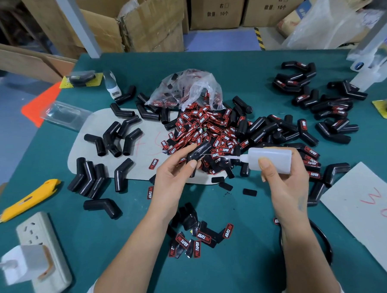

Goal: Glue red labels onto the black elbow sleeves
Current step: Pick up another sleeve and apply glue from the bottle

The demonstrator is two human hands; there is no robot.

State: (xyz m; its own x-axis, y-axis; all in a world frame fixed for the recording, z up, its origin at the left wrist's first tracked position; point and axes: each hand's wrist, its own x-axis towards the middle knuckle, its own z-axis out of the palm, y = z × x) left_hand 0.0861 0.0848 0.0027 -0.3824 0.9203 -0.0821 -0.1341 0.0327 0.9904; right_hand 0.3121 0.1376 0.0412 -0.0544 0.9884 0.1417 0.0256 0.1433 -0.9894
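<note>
From the head view, our left hand [173,172] pinches 1 black bent rubber elbow sleeve [198,151] in a narrow grip above the teal desk [217,268]. It looks light, smooth and slightly pliable, so holding 1 leg leaves the other free for glue. Our right hand [283,175] wraps the soft white squeeze glue bottle [270,157], nozzle aimed at the sleeve. The heap of red-and-black printed labels [207,127] lies just beyond; loose sleeves crowd both sides, and a yellow utility knife [27,200] sits well left.
</note>
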